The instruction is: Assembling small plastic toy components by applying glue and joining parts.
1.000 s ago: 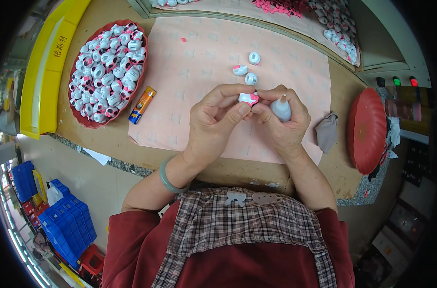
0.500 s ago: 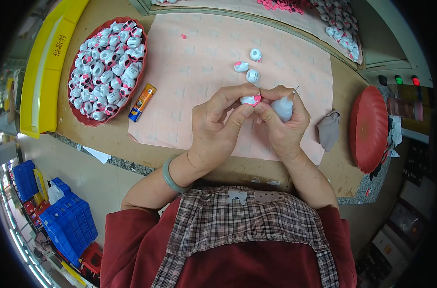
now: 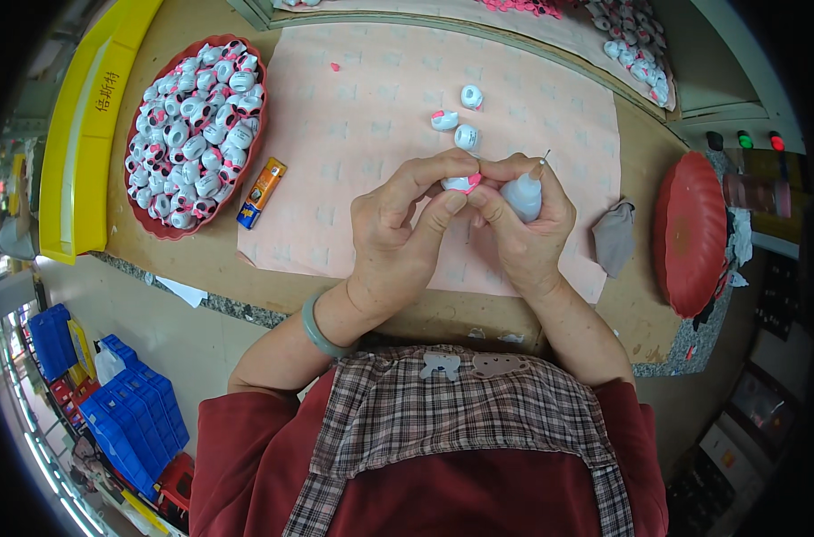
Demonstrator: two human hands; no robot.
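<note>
Between the thumb and fingertips of my left hand [image 3: 398,224] is a small white-and-pink plastic toy head [image 3: 461,183]. The thumb and forefinger of my right hand [image 3: 534,242] press against its pink side. Tucked in that same right hand is a small translucent glue bottle [image 3: 522,198] with a thin needle tip pointing up and away. My fingers cover part of the toy head. Just beyond my hands, on a pink sheet [image 3: 353,116], lie a toy head showing its round opening [image 3: 471,97], one on its side [image 3: 443,120] and another [image 3: 467,137].
A red scalloped tray [image 3: 264,134] heaped with similar heads stands at the left, beside a yellow bin [image 3: 76,161]. An orange-and-blue glue-stick-shaped pack [image 3: 263,193] lies near it. At the right are a grey cloth [image 3: 613,237] and a red scalloped dish [image 3: 689,233]. A raised shelf edge [image 3: 478,22] runs along the back.
The whole view has shifted slightly. My hands keep nearly the same pose around the toy head and glue bottle, with the fingertips a little differently set.
</note>
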